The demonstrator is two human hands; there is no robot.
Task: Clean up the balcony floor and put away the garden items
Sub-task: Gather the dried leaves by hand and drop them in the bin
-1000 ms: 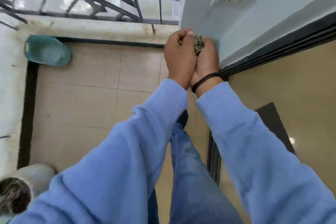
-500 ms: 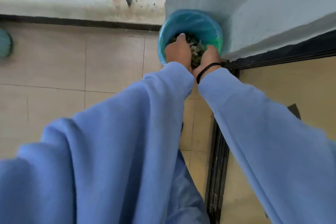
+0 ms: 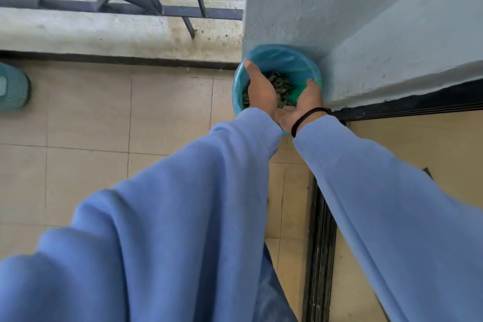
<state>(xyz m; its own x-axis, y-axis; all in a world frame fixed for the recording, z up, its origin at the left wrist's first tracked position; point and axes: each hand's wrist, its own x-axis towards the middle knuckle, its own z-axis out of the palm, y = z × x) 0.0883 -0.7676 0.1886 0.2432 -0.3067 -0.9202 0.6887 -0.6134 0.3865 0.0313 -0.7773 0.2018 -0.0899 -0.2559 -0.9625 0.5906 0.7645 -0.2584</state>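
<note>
Both hands are spread with fingers straight over the mouth of a blue-lined bin [image 3: 277, 59], the left hand [image 3: 260, 87] edge-on and the right hand [image 3: 304, 102] palm-up with a black band [image 3: 305, 117] at its wrist, their heels almost touching, neither gripping anything. Between them, dry leaf litter [image 3: 281, 83] lies inside the bin, which stands on the tiled floor [image 3: 167, 112] tucked into the corner of the pale wall [image 3: 313, 8]; the blue sleeves [image 3: 183, 217] hide its near rim. Farther off, a teal basket [image 3: 13, 87] lies at the left edge below the concrete ledge [image 3: 104, 31] and dark railing [image 3: 130, 5], and a black door track [image 3: 318, 256] runs on the right.
</note>
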